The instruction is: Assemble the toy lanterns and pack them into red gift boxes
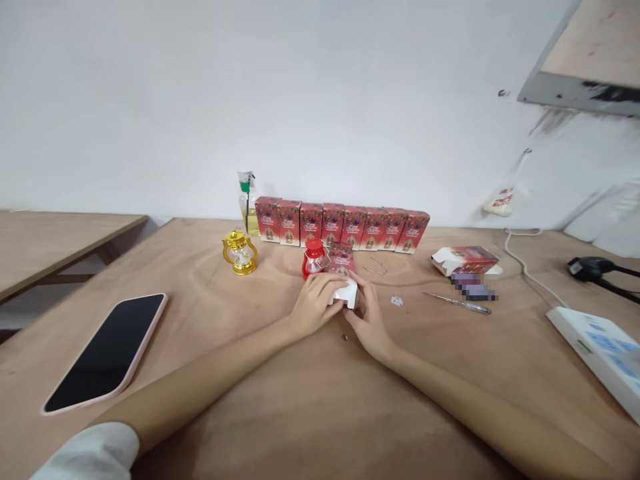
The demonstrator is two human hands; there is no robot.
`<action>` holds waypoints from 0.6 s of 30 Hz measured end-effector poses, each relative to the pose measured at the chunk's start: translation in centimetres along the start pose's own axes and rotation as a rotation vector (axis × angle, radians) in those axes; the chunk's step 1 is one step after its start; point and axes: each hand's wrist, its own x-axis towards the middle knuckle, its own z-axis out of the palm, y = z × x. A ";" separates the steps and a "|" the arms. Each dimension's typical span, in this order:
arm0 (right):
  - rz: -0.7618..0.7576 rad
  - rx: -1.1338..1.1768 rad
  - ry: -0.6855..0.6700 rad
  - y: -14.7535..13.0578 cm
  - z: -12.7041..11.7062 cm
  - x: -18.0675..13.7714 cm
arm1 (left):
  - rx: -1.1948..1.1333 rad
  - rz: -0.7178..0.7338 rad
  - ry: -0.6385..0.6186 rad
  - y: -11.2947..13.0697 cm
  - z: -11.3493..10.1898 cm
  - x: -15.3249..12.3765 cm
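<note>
Between my two hands lies a small red cardboard box [341, 259], its white end flaps turned toward me. My left hand [316, 301] grips the box's left side, fingers curled over the white flap. On the right side, my right hand [369, 319] has its fingers and thumb closed around the box. Just behind my left hand stands a red mini lantern [314, 257] with a wire handle, partly hidden by the fingers. A gold mini lantern [241, 253] stands farther left. What is inside the box cannot be seen.
Several red boxes [333, 223] stand in a row near the wall, beside a bottle of yellow liquid [249, 207]. An open box [467, 259], a screwdriver [457, 303], a bent wire [376, 267] and a power strip [595, 347] lie to the right. A phone [107, 353] lies left.
</note>
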 end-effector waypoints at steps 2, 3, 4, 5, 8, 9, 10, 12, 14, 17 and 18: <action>0.080 0.118 0.033 -0.1 0.2 0.0 | -0.041 -0.070 0.009 -0.1 0.2 0.1; 0.124 0.181 0.041 -0.2 0.2 0.1 | -0.070 -0.102 0.013 -0.1 0.3 0.1; 0.161 0.232 0.042 -0.3 0.3 0.1 | -0.103 -0.128 0.017 -0.2 0.2 0.0; 0.193 0.274 0.044 -0.4 0.3 0.1 | -0.135 -0.152 0.019 -0.2 0.2 0.0; 0.248 0.352 0.060 -0.5 0.3 0.3 | -0.205 -0.215 0.023 -0.4 0.0 0.0; 0.252 0.364 0.064 -0.5 0.3 0.4 | -0.220 -0.240 0.028 -0.5 0.0 0.0; 0.254 0.368 0.068 -0.5 0.3 0.4 | -0.233 -0.266 0.035 -0.6 0.0 0.0; 0.266 0.368 0.071 -0.5 0.3 0.5 | -0.253 -0.305 0.046 -0.7 0.0 0.0; 0.288 0.362 0.071 -0.4 0.4 0.5 | -0.268 -0.319 0.043 -0.8 0.0 0.0; 0.308 0.368 0.080 -0.5 0.4 0.5 | -0.285 -0.308 0.020 -0.9 0.1 0.0; 0.308 0.369 0.088 -0.5 0.4 0.5 | -0.290 -0.308 0.014 -0.8 0.1 0.0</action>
